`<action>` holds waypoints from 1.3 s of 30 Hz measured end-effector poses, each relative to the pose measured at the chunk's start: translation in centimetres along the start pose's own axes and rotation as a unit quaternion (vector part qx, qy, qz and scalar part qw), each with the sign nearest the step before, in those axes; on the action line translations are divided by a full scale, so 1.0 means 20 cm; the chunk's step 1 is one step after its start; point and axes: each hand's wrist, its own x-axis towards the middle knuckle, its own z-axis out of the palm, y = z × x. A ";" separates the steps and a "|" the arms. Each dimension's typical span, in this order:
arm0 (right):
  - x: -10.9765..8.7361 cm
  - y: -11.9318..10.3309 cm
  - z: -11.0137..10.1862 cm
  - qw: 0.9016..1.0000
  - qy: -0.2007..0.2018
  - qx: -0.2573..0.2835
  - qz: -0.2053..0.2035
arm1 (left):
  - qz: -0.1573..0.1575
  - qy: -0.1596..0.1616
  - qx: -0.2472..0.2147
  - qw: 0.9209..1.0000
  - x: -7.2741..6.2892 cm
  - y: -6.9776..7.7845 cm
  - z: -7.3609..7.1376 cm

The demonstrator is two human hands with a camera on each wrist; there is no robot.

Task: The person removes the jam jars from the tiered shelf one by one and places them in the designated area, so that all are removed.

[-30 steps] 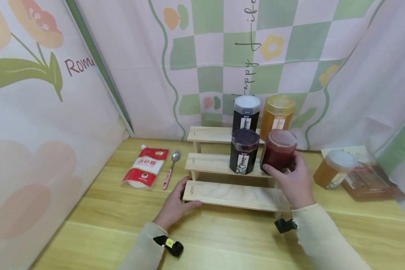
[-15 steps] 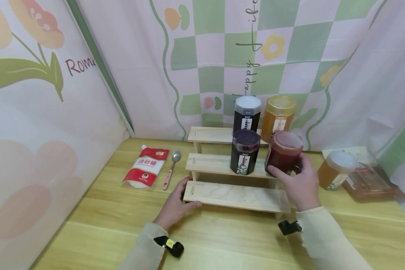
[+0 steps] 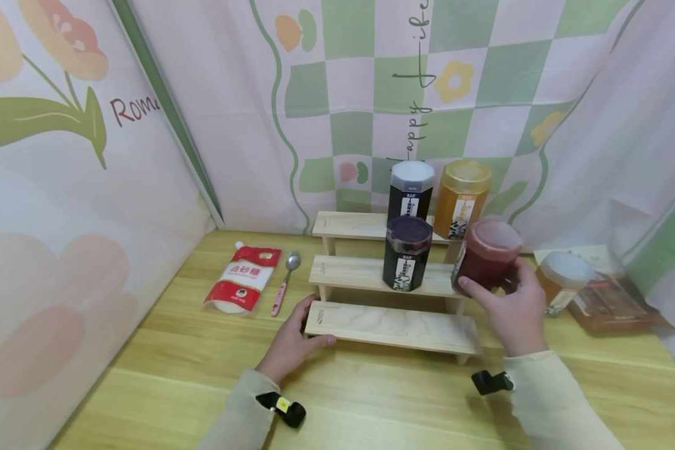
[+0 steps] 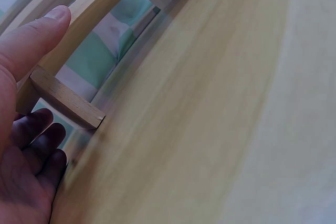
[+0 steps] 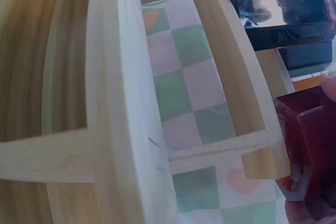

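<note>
My right hand (image 3: 520, 312) grips a red jar (image 3: 492, 247) at the right end of the wooden three-step rack's middle board. The right wrist view has the red jar (image 5: 315, 135) close against that board's end; whether it rests there I cannot tell. My left hand (image 3: 292, 344) holds the left end of the rack (image 3: 394, 325), thumb on the bottom step's front edge (image 4: 105, 11) and fingers behind the end. Left of the red jar, a dark purple jar (image 3: 407, 253) stands on the middle step. A white-lidded black jar (image 3: 410, 187) and an orange jar (image 3: 462, 200) occupy the top step.
Left of the rack lie a red-and-white sugar bag (image 3: 242, 278) and a pink-handled spoon (image 3: 284, 287). To the right, a pale-lidded amber jar (image 3: 565, 278) stands beside a brown plastic packet (image 3: 619, 306). Printed curtains (image 3: 349, 131) hang behind the table.
My right hand has shifted right with the red jar, away from the dark purple jar, uncovering more of the orange jar's label. The left hand has stayed put.
</note>
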 end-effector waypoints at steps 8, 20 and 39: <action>-0.01 0.00 -0.06 1.000 0.019 0.003 0.008 | -0.004 0.000 -0.002 1.000 0.00 0.01 0.00; -0.02 0.07 -0.14 0.998 0.057 -0.007 0.031 | -0.002 0.001 0.001 1.000 0.00 0.01 0.00; 0.01 0.10 -0.25 0.993 0.075 -0.013 0.085 | -0.001 0.000 0.000 1.000 -0.01 0.02 0.00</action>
